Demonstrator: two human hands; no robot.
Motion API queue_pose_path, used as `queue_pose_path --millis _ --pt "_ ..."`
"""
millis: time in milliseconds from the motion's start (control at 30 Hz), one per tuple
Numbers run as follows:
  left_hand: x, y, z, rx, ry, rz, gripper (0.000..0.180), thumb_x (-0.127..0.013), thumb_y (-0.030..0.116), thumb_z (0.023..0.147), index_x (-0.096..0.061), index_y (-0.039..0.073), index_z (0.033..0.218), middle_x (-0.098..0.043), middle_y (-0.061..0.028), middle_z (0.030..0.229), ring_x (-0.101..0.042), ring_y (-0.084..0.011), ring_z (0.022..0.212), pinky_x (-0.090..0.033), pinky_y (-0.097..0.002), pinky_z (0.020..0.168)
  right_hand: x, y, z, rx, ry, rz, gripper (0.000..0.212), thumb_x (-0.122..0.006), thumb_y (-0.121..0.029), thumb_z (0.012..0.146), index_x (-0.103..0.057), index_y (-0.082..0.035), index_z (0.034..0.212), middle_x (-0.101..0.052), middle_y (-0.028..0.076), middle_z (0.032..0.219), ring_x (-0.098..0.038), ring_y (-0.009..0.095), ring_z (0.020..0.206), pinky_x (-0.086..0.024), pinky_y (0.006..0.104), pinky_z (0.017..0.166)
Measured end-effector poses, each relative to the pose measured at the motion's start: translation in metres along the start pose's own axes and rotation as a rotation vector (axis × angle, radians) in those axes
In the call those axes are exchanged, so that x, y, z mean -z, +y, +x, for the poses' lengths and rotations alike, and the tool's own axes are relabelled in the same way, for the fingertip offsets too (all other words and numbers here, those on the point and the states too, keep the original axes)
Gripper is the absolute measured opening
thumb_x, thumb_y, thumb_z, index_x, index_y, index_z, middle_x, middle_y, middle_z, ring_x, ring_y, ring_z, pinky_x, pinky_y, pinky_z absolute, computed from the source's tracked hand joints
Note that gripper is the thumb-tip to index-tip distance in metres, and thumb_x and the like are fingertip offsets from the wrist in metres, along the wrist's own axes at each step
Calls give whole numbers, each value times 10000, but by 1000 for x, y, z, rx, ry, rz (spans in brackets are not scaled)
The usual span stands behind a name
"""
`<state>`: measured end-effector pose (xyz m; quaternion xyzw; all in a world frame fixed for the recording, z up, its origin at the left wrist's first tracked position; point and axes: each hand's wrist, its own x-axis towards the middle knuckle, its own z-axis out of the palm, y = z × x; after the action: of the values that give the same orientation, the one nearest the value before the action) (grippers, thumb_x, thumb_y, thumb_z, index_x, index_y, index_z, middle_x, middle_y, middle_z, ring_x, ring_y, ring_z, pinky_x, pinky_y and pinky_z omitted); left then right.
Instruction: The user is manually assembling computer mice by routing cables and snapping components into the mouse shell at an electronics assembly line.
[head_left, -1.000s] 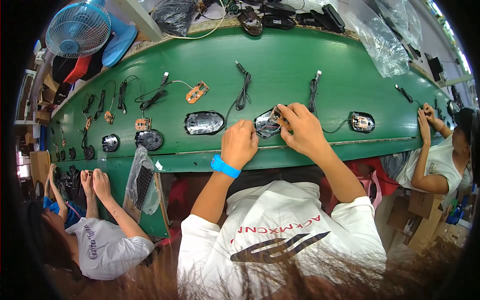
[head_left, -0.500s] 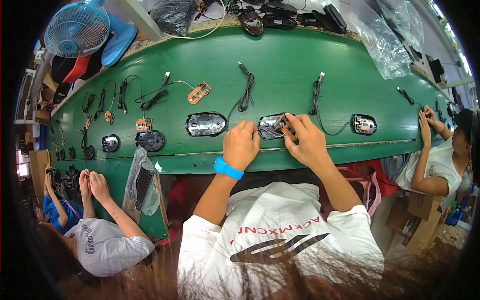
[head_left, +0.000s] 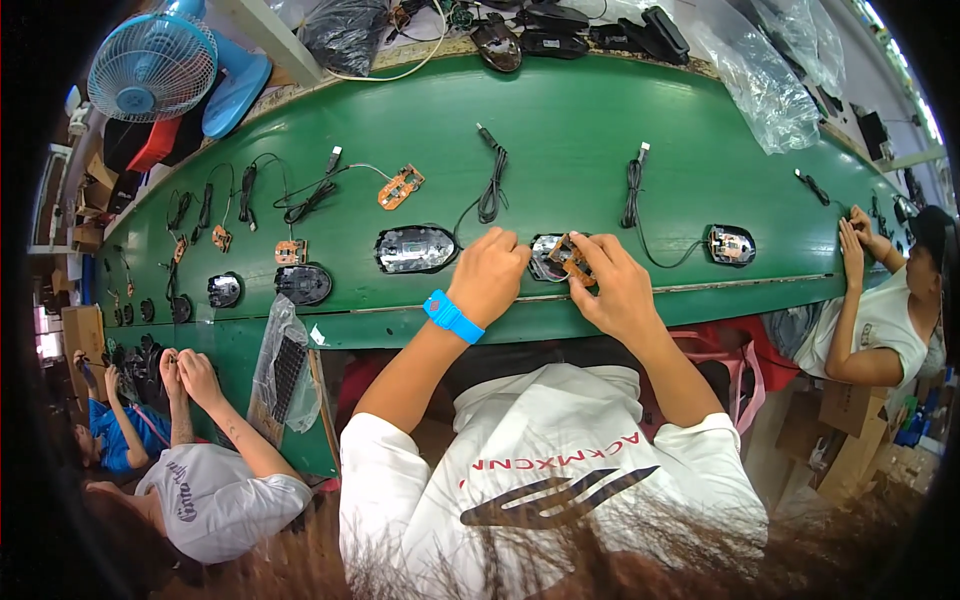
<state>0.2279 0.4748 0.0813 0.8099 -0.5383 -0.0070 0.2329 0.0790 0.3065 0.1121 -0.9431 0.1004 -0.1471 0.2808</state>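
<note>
My left hand (head_left: 490, 272), with a blue wristband (head_left: 453, 318), is closed in a pinch at the left end of an open black mouse shell (head_left: 541, 263). A thin mouse cable (head_left: 463, 222) runs down into its fingers, whose tips are partly hidden. Over the same shell, my right hand (head_left: 615, 285) grips an orange-brown circuit board (head_left: 574, 262), tilted above the cavity. To the left lies another open mouse shell (head_left: 415, 249). A shell with a board seated in it (head_left: 731, 246) sits to the right, its cable leading to a coiled bundle (head_left: 630, 195).
Along the green bench (head_left: 560, 130) lie a loose circuit board (head_left: 401, 187), a coiled cable (head_left: 491, 190) and more shells (head_left: 302, 284). Co-workers sit at left (head_left: 220, 490) and right (head_left: 870, 330). A blue fan (head_left: 150, 65) and plastic bags (head_left: 765, 100) stand at the back.
My left hand has shifted slightly right and up, closer to the board. The wires seen between my hands before are now mostly hidden, while my right hand keeps hold of the board.
</note>
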Motion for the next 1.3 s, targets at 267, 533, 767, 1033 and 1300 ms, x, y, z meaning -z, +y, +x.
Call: queue_pose_path --millis 267,533,767,1033,1300 --pt "-10 -3 -8 -35 109 -68 69 -717 22 803 -677 33 858 -605 -103 850 -619 -306 853 -548 -419 743 -7 4 -5 -24 60 33 596 -779 -43 764 -627 -35 1341 -638 134 1157 -693 336 946 -570 417 788" --pt "-5 -1 -7 9 61 -45 143 -731 19 792 -688 31 927 -633 -106 915 -620 -315 884 -539 -434 791 -7 3 -6 -43 73 33 598 -791 -38 759 -632 -36 1335 -641 138 1155 -690 343 940 -568 419 793" --pt "3 17 -14 7 226 -139 293 -710 -8 785 -694 15 1077 -655 -129 1068 -613 -352 1012 -525 -450 877 0 0 -2 18 66 -14 599 -802 -33 747 -633 -34 1321 -638 144 1153 -677 357 940 -564 426 798" --pt "-19 41 -34 54 242 -148 394 -672 -26 779 -689 6 1172 -645 -142 1252 -568 -378 1175 -479 -495 979 3 8 2 67 54 -20 540 -786 11 763 -628 -11 1279 -611 167 1157 -666 367 947 -561 427 800" --pt "-19 43 -37 92 208 -120 430 -647 6 801 -678 38 1229 -615 -139 1317 -538 -386 1220 -436 -525 1030 1 13 2 63 5 50 447 -756 48 789 -642 -4 1219 -613 162 1154 -658 356 956 -560 427 803"
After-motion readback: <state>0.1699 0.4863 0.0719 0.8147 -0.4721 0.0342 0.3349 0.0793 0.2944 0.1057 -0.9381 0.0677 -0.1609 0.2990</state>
